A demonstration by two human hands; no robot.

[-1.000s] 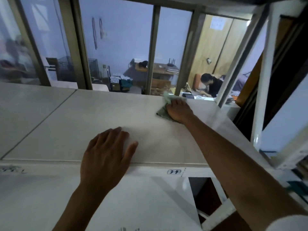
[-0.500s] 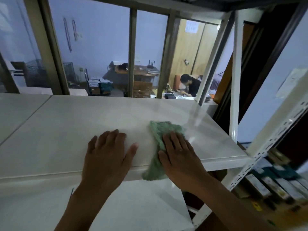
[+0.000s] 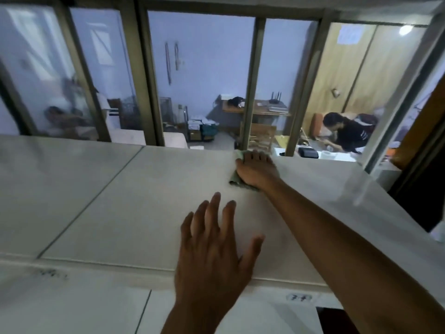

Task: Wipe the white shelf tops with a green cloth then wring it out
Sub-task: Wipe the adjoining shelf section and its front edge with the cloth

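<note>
The white shelf top [image 3: 134, 203] spans the view, split by a dark seam on the left. My right hand [image 3: 256, 168] lies flat on the green cloth [image 3: 234, 180] at the shelf's far edge, arm stretched out. Only the cloth's left edge and a corner by my fingertips show; the rest is under my palm. My left hand [image 3: 213, 251] rests palm down near the front edge, fingers spread and straight, holding nothing.
Behind the shelf stands a glass partition with olive metal frames [image 3: 250, 88]. A seated person [image 3: 346, 133] works in the room beyond. A white upright post [image 3: 399, 97] rises at the right. A numbered label [image 3: 299, 297] sits on the shelf's front lip.
My right hand pushed the cloth from the front edge back to the far edge of the shelf. My left hand stayed near the front edge, its fingers now spread wider.
</note>
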